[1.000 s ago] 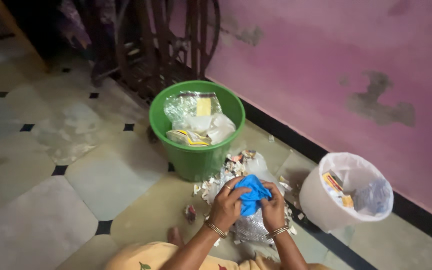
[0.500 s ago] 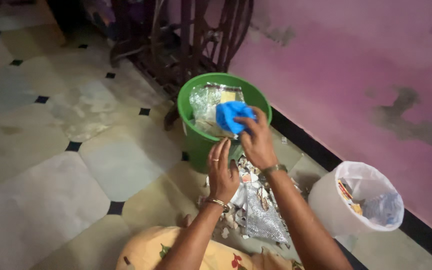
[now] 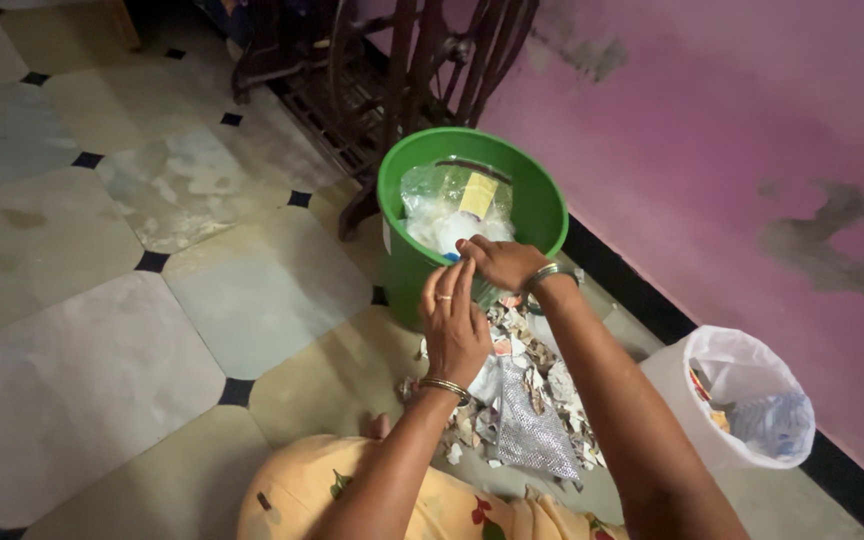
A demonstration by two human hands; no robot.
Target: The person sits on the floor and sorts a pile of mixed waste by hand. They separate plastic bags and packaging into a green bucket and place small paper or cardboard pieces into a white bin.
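Head view: right hand [image 3: 500, 262] at near rim of green bucket [image 3: 542, 205], fingers curled, contents of grip hidden, cannot tell. Left hand [image 3: 454, 325] flat, fingers together, empty, just beside bucket, above scrap pile [image 3: 524, 395]. White bin [image 3: 742, 400] well apart.

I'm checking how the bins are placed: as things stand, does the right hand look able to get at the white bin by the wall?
Probably yes. The right hand is at the green bucket, and nothing stands between it and the white bin.
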